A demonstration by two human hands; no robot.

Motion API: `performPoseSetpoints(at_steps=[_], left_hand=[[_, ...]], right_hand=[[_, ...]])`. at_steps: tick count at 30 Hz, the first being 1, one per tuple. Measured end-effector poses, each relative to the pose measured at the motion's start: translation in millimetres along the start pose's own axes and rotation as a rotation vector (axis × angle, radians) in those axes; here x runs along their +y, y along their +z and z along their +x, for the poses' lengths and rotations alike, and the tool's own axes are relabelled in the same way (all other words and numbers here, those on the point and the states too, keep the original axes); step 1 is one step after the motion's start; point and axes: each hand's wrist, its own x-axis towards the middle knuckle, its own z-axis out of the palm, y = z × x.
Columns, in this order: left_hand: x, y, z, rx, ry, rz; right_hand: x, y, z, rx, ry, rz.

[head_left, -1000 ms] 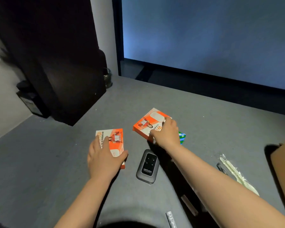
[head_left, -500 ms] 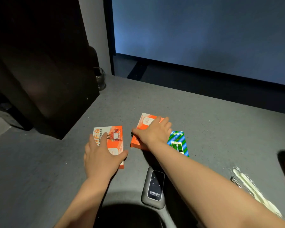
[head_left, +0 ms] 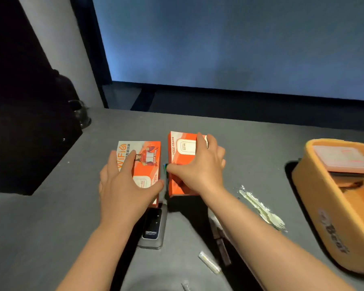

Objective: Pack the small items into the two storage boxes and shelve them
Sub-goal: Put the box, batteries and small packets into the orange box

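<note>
- Fingers of the left hand (head_left: 122, 185) lie spread and fairly straight over an orange WiFi box (head_left: 144, 164) flat on the grey table (head_left: 40, 227).
- Right hand (head_left: 200, 171) curls thumb and fingers around a second orange box (head_left: 181, 148), just beside the first.
- Dark pocket router (head_left: 152, 227) lies below the boxes.
- Orange storage box (head_left: 324, 211) stands well right, with a wrapped plastic utensil (head_left: 261, 206) between.
</note>
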Motion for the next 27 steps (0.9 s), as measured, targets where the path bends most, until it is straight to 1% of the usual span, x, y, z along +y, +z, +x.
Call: performPoseSetpoints(at_steps=[3, 7, 11, 15, 18, 20, 24, 27], left_hand=[[53, 17, -19, -0.044, 0.114, -0.059], [124, 50, -53, -0.114, 0.213, -0.137], [189, 82, -89, -0.122, 0.294, -0.184], [241, 109, -116, -0.117, 0.311, -0.210], [263, 123, -126, -0.105, 0.288, -0.222], [271, 129, -129, -0.098, 0.288, -0.207], [277, 136, -129, -0.086, 0.299, -0.181], [276, 140, -126, -0.085, 0.292, -0.162]], right_hand=[[41, -55, -19, 0.040, 0.048, -0.036], [98, -130, -41, 0.099, 0.117, -0.058], [149, -201, -55, 0.146, 0.153, -0.092], [209, -256, -60, 0.143, 0.185, -0.109], [241, -280, -57, 0.132, 0.205, -0.125], [256, -283, -52, 0.072, 0.218, -0.164], [276, -264, -43, -0.153, 0.233, -0.272], [286, -247, -33, -0.283, 0.276, -0.386]])
